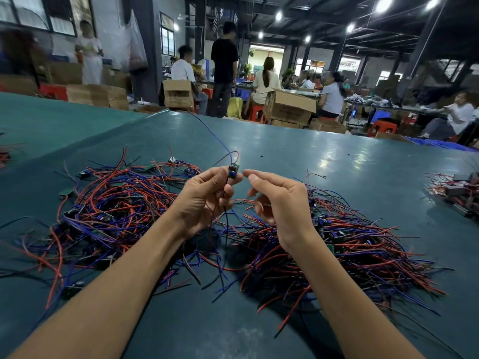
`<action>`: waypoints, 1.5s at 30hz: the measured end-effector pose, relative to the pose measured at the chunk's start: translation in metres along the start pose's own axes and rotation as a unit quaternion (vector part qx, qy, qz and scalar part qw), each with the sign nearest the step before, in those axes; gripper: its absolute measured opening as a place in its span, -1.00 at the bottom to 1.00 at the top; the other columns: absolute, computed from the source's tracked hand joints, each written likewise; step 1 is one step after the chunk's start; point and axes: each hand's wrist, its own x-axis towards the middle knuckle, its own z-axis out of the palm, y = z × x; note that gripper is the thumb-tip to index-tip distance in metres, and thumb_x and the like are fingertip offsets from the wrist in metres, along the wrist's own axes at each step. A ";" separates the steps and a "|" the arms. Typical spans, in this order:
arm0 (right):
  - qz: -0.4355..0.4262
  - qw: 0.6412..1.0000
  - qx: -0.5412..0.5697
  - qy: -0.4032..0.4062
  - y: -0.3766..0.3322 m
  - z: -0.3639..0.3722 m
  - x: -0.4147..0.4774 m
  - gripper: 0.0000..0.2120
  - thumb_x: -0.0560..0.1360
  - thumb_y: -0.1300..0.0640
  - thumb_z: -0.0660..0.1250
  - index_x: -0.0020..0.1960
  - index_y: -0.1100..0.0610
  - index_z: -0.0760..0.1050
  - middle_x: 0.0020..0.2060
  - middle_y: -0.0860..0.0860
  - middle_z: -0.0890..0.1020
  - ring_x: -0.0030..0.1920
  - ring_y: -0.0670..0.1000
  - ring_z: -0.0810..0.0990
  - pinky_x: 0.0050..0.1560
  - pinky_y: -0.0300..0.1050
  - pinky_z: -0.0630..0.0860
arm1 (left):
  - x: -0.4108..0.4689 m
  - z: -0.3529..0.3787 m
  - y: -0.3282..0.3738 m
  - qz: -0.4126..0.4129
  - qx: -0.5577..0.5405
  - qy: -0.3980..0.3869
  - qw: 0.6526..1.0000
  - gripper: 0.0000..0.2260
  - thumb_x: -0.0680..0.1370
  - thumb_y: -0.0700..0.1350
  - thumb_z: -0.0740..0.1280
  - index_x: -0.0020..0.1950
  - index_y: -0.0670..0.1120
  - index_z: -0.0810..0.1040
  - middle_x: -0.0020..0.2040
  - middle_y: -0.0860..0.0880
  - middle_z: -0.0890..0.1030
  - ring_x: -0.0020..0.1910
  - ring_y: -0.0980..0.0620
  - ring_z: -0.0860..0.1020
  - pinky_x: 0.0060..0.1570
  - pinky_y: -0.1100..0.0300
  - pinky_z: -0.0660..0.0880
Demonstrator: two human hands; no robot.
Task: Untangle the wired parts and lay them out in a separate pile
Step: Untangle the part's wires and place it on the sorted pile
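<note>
My left hand [204, 196] pinches a small wired part [233, 170], a tiny circuit board with a blue component, lifted above the table. A blue wire rises from the board toward the far edge, and a red and a dark wire trail down past my palm. My right hand [278, 200] hovers just right of the part with fingers loosely curled and the forefinger stretched toward it, holding nothing. On the left lies a pile of red, blue and black wired parts [111, 208]. A second pile [344, 252] spreads out on the right, under my right wrist.
The teal table cover [298, 154] runs far back. More wired parts lie at the right edge [458, 190] and the left edge [4, 156]. Cardboard boxes [290, 104], red stools and several people stand or sit beyond the table.
</note>
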 end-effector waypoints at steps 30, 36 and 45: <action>0.102 0.986 0.128 0.018 -0.003 -0.003 0.006 -0.80 0.58 0.04 0.39 0.14 0.08 0.70 -0.21 -0.01 0.65 -0.34 -0.05 0.58 -0.42 -0.20 0.40 | -0.008 0.017 -0.017 0.402 0.575 0.119 0.703 -0.79 0.48 -0.14 0.55 0.06 -0.11 0.63 -0.04 0.05 0.64 -0.28 0.17 0.56 -0.27 0.32 0.47; 0.033 0.978 0.183 0.096 -0.016 -0.016 0.010 -0.91 0.54 0.15 0.44 -0.02 0.17 0.61 -0.40 -0.01 0.47 -0.45 -0.07 0.41 -0.58 -0.27 0.28 | -0.010 0.022 -0.016 0.420 0.600 0.083 0.676 -0.92 0.57 -0.15 0.47 -0.01 -0.15 0.69 -0.12 0.00 0.67 -0.26 0.25 0.47 -0.17 0.39 0.41; -0.052 0.917 0.092 0.384 -0.067 -0.084 0.014 -0.88 0.39 0.23 0.50 -0.27 0.19 0.58 -0.55 -0.06 0.53 -0.58 -0.08 0.40 -0.57 -0.29 0.22 | -0.017 0.050 -0.024 0.420 0.606 -0.083 0.671 -0.84 0.54 -0.26 0.48 0.12 -0.21 0.71 -0.05 -0.10 0.67 -0.15 0.16 0.57 -0.06 0.41 0.45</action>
